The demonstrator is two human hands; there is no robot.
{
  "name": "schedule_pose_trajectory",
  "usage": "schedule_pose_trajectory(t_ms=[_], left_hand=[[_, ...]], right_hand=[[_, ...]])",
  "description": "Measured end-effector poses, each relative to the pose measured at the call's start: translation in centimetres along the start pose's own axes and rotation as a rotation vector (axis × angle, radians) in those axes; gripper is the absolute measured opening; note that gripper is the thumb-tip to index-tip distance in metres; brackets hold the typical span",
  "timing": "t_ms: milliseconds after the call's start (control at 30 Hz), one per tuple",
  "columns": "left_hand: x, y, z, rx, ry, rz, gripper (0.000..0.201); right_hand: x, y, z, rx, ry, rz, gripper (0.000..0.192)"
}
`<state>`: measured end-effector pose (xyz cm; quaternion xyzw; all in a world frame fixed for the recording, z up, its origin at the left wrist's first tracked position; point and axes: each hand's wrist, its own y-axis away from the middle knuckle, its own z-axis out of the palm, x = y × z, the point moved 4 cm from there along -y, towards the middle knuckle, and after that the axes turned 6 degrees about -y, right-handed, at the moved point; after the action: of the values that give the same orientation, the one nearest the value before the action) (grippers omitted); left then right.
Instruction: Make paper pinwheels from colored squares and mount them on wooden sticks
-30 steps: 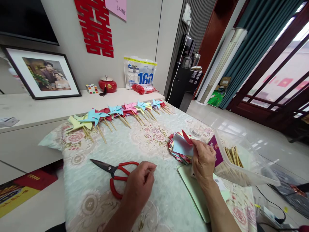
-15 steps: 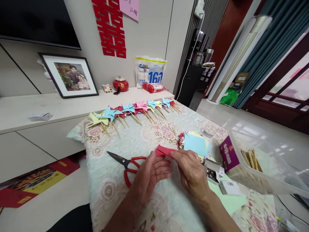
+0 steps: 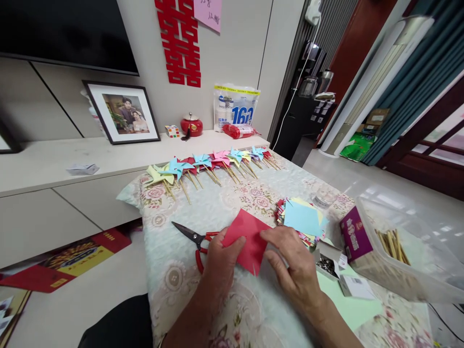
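Note:
A square sheet of red paper lies spread between my hands above the floral tablecloth, with a small slit visible at its lower corner. My left hand is closed on its left side, the thumb pressed across the top. At the right edge, the curled fingertips of my right hand touch the sheet, while the thumb stands apart from them. Red-handled scissors lie beside my left hand, their handles partly hidden by it. Right of the sheet sits a stack of coloured paper squares, light blue on top.
Finished paper pinwheels on sticks line the table's far edge. At right stand a small open box of metal fasteners, a white box on green paper, and a clear plastic bin holding sticks. Behind is a white cabinet.
The red paper, folded before, is now opened flat. My left thumb has moved onto it, and my right thumb has come away from the fingers. The view has shifted slightly left.

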<state>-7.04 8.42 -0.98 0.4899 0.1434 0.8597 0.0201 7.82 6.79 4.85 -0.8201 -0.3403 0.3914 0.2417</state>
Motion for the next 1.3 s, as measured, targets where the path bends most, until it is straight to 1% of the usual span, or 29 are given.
schedule_pose_trajectory(t_ms=[67, 133, 233, 267, 333, 433, 567, 667, 767, 900, 1033, 1100, 1200, 1300], left_hand=[[-0.5, -0.2, -0.3, 0.017, -0.051, -0.006, 0.035], [-0.8, -0.4, -0.6, 0.021, -0.119, -0.002, 0.032], [-0.9, -0.7, -0.8, -0.001, -0.239, 0.021, 0.029], [-0.9, -0.7, -0.8, -0.004, -0.284, 0.031, 0.029], [-0.7, -0.7, -0.9, -0.001, -0.36, 0.05, 0.029], [-0.5, -0.4, -0.6, -0.034, -0.366, 0.048, 0.029], [0.2, 0.3, 0.5, -0.093, -0.143, -0.01, 0.029], [0.7, 0.8, 1.3, -0.116, -0.008, -0.056, 0.033], [0.8, 1.0, 1.5, -0.156, -0.009, -0.041, 0.037], [-0.2, 0.7, 0.9, -0.101, -0.107, -0.012, 0.034], [-0.9, 0.5, 0.3, -0.041, -0.111, -0.036, 0.024], [-0.8, 0.4, 0.3, -0.034, -0.098, -0.046, 0.021], [-0.2, 0.5, 0.6, -0.06, -0.06, -0.054, 0.02], [0.2, 0.6, 0.9, -0.054, -0.02, -0.073, 0.02]], right_hand=[[1.2, 0.3, -0.7, 0.134, -0.029, 0.154, 0.025], [2.6, 0.7, -0.9, 0.204, -0.112, 0.352, 0.025], [4.2, 1.4, -0.5, 0.192, -0.35, 0.618, 0.035], [4.5, 1.5, -0.2, 0.182, -0.429, 0.677, 0.037], [4.7, 1.6, 0.2, 0.173, -0.566, 0.749, 0.04], [4.9, 1.6, 0.9, 0.174, -0.734, 0.819, 0.044], [5.1, 1.6, 1.4, 0.218, -0.846, 0.894, 0.044], [5.2, 1.6, 1.3, 0.281, -0.877, 0.894, 0.04], [5.0, 1.5, 1.2, 0.308, -0.893, 0.872, 0.035], [4.7, 1.4, 1.4, 0.296, -0.918, 0.877, 0.033], [4.7, 1.6, 1.7, 0.277, -1.007, 0.932, 0.034], [4.8, 1.7, 1.6, 0.279, -1.025, 0.966, 0.036], [4.7, 1.6, 1.6, 0.284, -1.058, 1.007, 0.036], [4.6, 1.5, 1.5, 0.29, -1.1, 1.011, 0.034]])
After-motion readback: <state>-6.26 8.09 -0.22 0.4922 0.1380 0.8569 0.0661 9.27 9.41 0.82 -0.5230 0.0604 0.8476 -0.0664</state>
